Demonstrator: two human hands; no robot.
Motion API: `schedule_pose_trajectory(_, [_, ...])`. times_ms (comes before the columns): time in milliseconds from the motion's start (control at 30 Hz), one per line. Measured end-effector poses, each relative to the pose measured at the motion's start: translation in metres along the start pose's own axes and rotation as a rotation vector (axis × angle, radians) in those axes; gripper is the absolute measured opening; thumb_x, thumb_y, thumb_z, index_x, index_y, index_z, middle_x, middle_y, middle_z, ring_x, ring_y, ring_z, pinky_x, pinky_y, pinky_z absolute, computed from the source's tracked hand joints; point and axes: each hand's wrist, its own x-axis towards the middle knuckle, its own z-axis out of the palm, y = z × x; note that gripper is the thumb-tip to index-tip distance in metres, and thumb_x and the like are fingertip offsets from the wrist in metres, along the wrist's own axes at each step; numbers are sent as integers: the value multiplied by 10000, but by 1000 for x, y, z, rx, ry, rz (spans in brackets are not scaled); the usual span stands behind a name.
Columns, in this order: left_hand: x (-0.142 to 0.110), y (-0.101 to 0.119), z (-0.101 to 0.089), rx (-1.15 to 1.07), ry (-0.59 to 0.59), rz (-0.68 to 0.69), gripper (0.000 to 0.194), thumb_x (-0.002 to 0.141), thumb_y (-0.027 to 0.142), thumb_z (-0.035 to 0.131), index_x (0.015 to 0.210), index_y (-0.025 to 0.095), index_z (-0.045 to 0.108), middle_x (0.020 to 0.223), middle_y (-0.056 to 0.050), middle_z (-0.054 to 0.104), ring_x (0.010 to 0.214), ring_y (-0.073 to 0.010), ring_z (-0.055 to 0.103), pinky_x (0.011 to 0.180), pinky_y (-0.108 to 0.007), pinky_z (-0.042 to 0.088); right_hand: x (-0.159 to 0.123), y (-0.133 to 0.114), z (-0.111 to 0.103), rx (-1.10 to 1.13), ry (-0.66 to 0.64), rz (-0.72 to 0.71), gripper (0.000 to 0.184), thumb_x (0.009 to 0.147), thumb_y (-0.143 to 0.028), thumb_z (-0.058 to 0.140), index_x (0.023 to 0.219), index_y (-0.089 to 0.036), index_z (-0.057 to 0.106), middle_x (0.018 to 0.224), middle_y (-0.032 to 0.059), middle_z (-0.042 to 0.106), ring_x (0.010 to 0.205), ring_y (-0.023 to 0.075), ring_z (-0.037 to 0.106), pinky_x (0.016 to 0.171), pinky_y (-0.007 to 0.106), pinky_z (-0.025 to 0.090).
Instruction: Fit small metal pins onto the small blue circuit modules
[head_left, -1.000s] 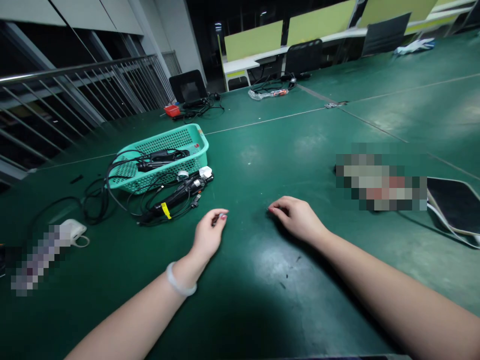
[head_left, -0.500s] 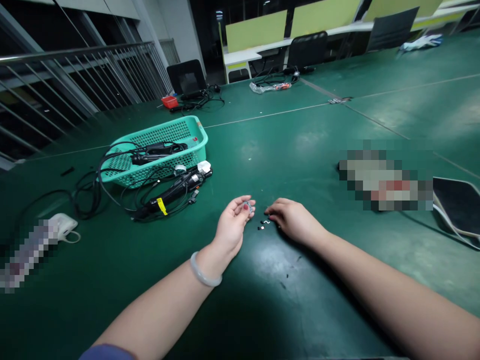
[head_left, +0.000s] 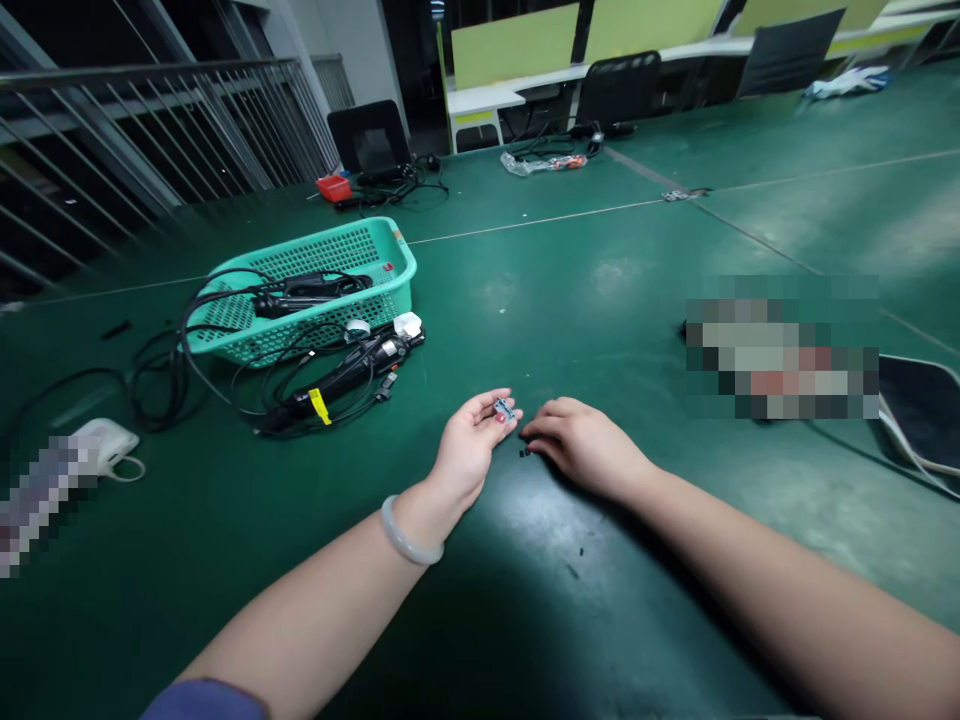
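Observation:
My left hand (head_left: pixel 466 448) is closed with its palm turned up, pinching a small grey-blue piece (head_left: pixel 505 408) with fine dark and light details between thumb and fingers. What kind of part it is I cannot make out. Just to its right, my right hand (head_left: pixel 589 440) lies low over the table with curled fingers. Its thumb tip touches or nearly touches tiny black pieces (head_left: pixel 523 453) on the green surface. Whatever lies between its fingertips is hidden.
On the green table (head_left: pixel 465 640) stands a turquoise basket (head_left: pixel 405 262) holding black cabled devices. A black cabled device (head_left: pixel 345 378) with a yellow tag lies before it. A white-cased item (head_left: pixel 105 440) is at left; a dark-screened device (head_left: pixel 919 400) lies at right beside a blurred-out object.
My left hand moved right toward my right hand, carrying the grey-blue piece. Small black and white bits appeared on the table; now only black ones show beside my right hand, which shifted slightly left.

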Motion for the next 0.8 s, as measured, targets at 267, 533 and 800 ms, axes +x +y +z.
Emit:
schedule_pose_trajectory(267, [0, -4, -1, 68, -47, 18, 284, 701, 27, 641, 955, 149, 679, 930, -41, 690, 818, -104, 648, 926, -335, 480, 1, -5, -3, 343, 202, 201, 167, 855, -265, 544, 897, -197, 692, 878, 34, 727, 784, 165, 652, 753, 293, 500])
schedule_pose_trajectory(533, [-8, -2, 3, 121, -117, -29, 348, 671, 102, 707, 1015, 145, 680, 844, -48, 714, 723, -106, 631, 782, -293, 495, 0, -6, -3, 608, 287, 330, 185, 790, -334, 606, 865, -199, 707, 825, 30, 734, 744, 163, 669, 738, 301, 515])
schedule_pose_trajectory(800, [-7, -5, 3, 103, -132, 46, 289, 670, 129, 716, 947, 149, 634, 923, -46, 661, 793, -138, 642, 729, -296, 508, 5, -9, -4, 936, 327, 450, 243, 710, -370, 669, 859, -181, 705, 853, 44, 733, 765, 159, 663, 759, 299, 517])
